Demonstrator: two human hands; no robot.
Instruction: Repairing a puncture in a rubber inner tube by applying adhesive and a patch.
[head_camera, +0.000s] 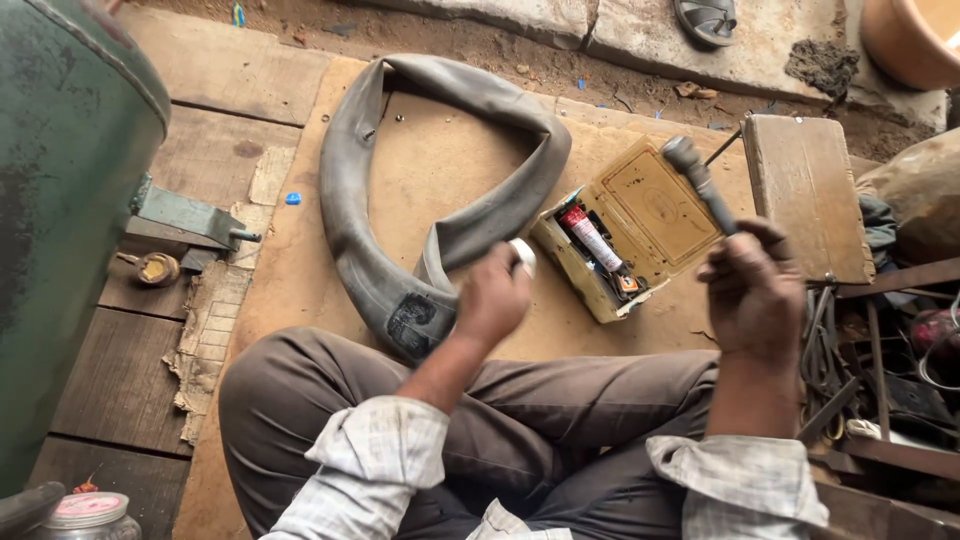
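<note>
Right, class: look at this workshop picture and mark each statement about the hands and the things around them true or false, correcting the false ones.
1. The right hand holds a dark tool. True.
2. The left hand is empty. False: it holds a small white thing; what it is cannot be told.
3. The inner tube lies on a board, one end against the person's knee. True.
4. The yellow box is closed. False: its lid is open, and a red and white tube lies inside.
5. The green tank stands to the person's right. False: it stands to the left.
</note>
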